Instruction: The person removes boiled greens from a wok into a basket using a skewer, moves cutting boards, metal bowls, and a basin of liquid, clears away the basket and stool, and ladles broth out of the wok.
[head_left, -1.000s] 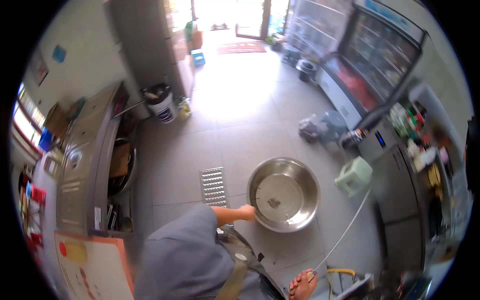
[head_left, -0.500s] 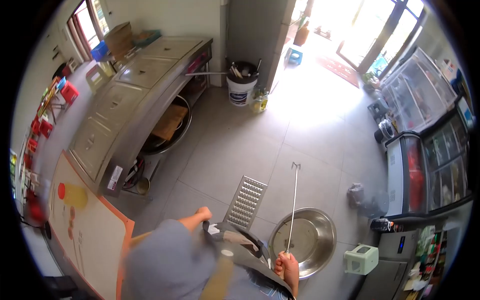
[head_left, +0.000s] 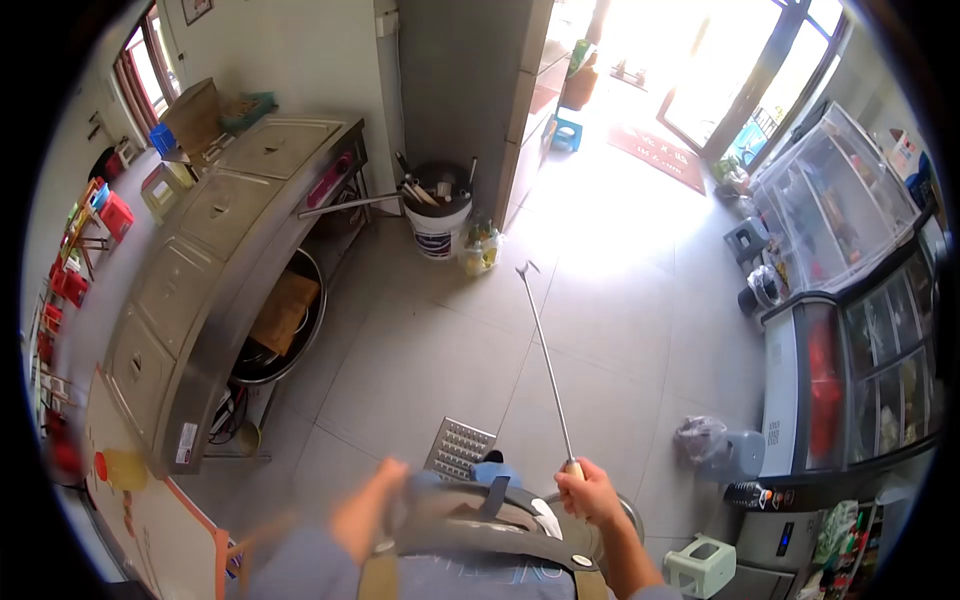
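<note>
My right hand point(head_left: 590, 492) is closed around the wooden handle of a long metal hook point(head_left: 547, 356), whose rod slants up and forward over the tiled floor. At the hook's far end is a small bent tip. On the other side of my body, my left hand point(head_left: 370, 507) is smeared by motion and its fingers are unclear. It is nearest to the front of my dark apron point(head_left: 455, 535). Behind my right wrist shows part of a steel basin's rim point(head_left: 633, 512); the apron and arm hide most of the basin.
A metal floor grate point(head_left: 460, 447) lies ahead. Along the left runs a steel serving counter point(head_left: 205, 335) with lidded wells. A white bucket point(head_left: 437, 240) of utensils stands beyond. At right are a pale green stool point(head_left: 702, 565) and a glass-front fridge point(head_left: 790, 390).
My view has shifted forward, and the basin has slipped mostly behind my apron. The hook now tilts left and reaches further up the view. My left hand is lower in the view.
</note>
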